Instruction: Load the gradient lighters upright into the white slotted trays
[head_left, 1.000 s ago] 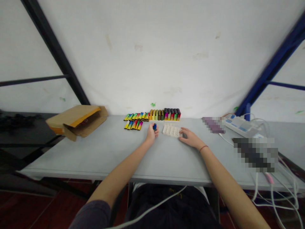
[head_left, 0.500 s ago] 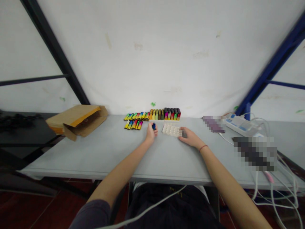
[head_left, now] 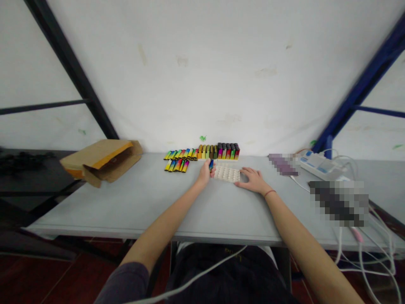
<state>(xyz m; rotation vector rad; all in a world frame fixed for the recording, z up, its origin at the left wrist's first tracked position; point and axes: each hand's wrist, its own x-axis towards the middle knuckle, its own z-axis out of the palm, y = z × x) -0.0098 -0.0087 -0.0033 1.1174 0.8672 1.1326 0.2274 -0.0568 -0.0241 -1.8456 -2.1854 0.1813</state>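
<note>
In my closed left hand I hold a dark blue lighter upright at the left end of a white plastic tray. The tray lies on the table and shows rows of small cups. At its right end is my right hand, with thumb and index finger round the two corners. Behind the tray stand upright multicoloured lighters with black tops. Beside them are yellow-to-dark-green lighters. To the left lie colourful lighter bodies in a back row and a front row.
An open cardboard box lies on its side at the table's left. On the right are a white power strip, two blurred-out items and loose white cables. A white wall rises behind the grey table.
My left hand has moved right with the lighter, up to the tray's left end. The tray has shifted slightly left. My right hand stays at its right end.
</note>
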